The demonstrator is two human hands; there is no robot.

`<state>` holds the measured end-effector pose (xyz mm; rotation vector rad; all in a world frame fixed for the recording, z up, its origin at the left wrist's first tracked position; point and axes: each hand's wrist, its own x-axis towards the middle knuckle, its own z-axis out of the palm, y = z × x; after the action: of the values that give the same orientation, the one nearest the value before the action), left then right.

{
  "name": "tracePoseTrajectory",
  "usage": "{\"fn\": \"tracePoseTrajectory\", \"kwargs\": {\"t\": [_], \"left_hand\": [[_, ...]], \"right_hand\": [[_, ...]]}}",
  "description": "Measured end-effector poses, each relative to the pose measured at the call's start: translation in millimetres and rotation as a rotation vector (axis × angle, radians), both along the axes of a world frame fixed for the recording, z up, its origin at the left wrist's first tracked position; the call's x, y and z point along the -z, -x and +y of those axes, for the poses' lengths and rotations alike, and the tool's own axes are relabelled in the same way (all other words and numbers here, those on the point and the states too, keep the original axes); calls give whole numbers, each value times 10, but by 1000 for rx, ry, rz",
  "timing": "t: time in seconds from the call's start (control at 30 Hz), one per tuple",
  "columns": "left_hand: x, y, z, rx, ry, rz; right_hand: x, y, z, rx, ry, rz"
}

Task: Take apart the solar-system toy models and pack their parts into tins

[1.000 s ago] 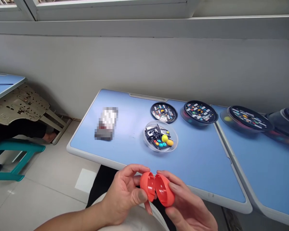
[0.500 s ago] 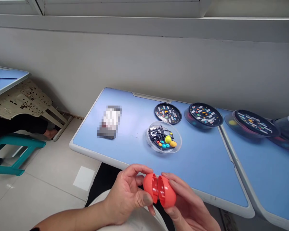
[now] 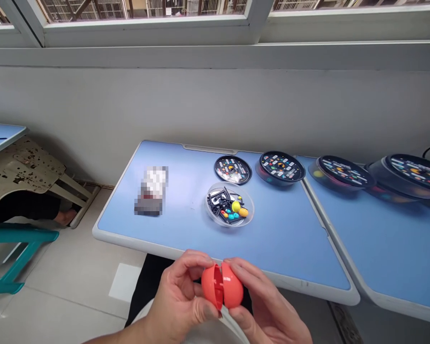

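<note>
My left hand (image 3: 182, 296) grips one hollow red half-shell (image 3: 209, 285) between thumb and fingers. In my right hand (image 3: 260, 301) is the other red half-shell (image 3: 233, 285). The two rims face each other and nearly meet, with a narrow dark gap showing between them. Both hands are over my lap, just in front of the table edge. Beyond them stands a clear round tub (image 3: 250, 220) with black rods, small coloured beads, and yellow balls in it.
A black printed lid (image 3: 232, 170) lies behind the tub. Lidded tubs, one here (image 3: 281, 167) and another here (image 3: 344, 172), line the back right. A pixelated item (image 3: 151, 191) lies on the blue table (image 3: 186, 229). A green stool (image 3: 21, 234) and a person's foot are at left.
The two red half-shells have come closer together, and the right one has turned so its outside shows more. The camera view has tilted up and shifted right.
</note>
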<state>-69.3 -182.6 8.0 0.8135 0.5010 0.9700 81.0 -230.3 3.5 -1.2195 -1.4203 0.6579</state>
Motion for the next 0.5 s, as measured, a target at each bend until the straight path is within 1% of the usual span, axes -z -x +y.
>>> {"fn": "tracePoseTrajectory", "kwargs": {"t": [0.23,0.5], "left_hand": [[38,0,8,-45,-166,74],[41,10,-5,-76,-199,105]], "right_hand": [[-24,-32,18,-5,-32,-60],[-16,-44,3,-16,-73,-78]]}}
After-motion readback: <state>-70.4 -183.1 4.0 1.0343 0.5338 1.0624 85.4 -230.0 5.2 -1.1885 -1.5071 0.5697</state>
